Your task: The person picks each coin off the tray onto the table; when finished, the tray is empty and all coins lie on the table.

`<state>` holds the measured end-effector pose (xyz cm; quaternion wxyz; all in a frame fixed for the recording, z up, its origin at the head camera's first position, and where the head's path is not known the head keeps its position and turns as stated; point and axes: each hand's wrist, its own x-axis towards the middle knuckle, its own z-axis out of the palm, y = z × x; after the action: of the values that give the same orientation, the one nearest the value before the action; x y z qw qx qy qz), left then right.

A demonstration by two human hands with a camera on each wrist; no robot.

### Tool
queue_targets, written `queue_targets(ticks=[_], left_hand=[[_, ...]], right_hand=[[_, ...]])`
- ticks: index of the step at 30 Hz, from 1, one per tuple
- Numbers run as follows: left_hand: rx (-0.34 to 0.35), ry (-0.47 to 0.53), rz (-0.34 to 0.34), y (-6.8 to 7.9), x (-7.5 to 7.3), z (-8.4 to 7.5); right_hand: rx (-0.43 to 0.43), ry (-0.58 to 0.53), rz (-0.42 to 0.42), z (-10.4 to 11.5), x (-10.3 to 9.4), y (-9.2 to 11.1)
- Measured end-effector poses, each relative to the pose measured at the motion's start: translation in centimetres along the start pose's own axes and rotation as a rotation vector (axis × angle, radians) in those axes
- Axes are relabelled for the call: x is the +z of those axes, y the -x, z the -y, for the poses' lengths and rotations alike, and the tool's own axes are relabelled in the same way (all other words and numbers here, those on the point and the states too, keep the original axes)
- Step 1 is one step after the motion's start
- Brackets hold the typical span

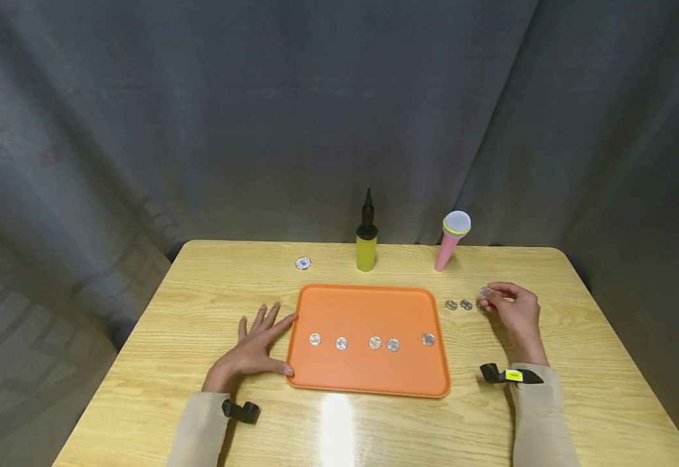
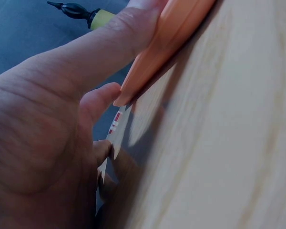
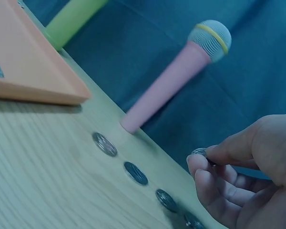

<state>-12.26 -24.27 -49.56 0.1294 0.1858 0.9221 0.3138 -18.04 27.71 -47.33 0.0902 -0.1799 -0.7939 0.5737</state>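
Observation:
My right hand (image 1: 511, 311) pinches a silver coin (image 3: 199, 151) between thumb and fingertips, raised above the table to the right of the tray. Below it lies a row of several silver coins (image 3: 136, 173), the rightmost partly hidden by the hand in the head view. My left hand (image 1: 251, 350) spreads its fingers at the left side of the orange tray (image 1: 368, 376), with thumb and index fingertip at the rim. Inside the tray, several silver coins (image 1: 341, 343) lie flat in a loose line.
Behind the tray stand a yellow-green hand pump (image 1: 366, 250) with a black nozzle and a pink toy microphone (image 1: 447, 250). A white poker chip (image 1: 303, 263) lies at the back left. A dark curtain (image 1: 316, 130) hangs behind the wooden table (image 1: 199, 285).

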Motion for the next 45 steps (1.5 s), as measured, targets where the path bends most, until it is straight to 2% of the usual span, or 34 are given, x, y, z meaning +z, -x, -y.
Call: queue_targets(ticks=[3,9,13,19,22,25,29,32,45], left_hand=[[-0.002,0.000,0.001,0.0,0.0,0.0],[-0.009,-0.004,0.004,-0.1,0.1,0.1],[-0.013,0.002,0.008,-0.1,0.1,0.0],[-0.016,0.004,0.010,-0.1,0.2,0.1],[-0.013,0.005,0.008,-0.1,0.1,-0.1],[-0.004,0.007,0.003,-0.2,0.1,-0.2],[-0.001,0.002,0.000,-0.2,0.1,-0.2],[-0.004,0.002,0.000,-0.2,0.1,-0.3],[-0.005,-0.001,0.000,-0.1,0.1,-0.1]], right_hand=[[0.018,-0.024,-0.025,-0.5,-0.6,-0.2],[0.070,-0.141,-0.060,-1.0,-1.7,-0.5],[0.113,-0.176,-0.086,-1.5,-2.4,-0.6],[0.131,-0.221,-0.105,-2.0,-3.2,-0.7],[0.133,-0.204,-0.116,-2.3,-3.4,-0.7],[0.125,-0.097,-0.133,-2.6,-3.5,-0.7],[0.074,0.172,-0.179,-3.0,-3.5,-0.7],[0.033,0.334,-0.219,-3.3,-3.4,-0.8],[-0.034,0.508,-0.191,-3.4,-2.9,-0.8]])
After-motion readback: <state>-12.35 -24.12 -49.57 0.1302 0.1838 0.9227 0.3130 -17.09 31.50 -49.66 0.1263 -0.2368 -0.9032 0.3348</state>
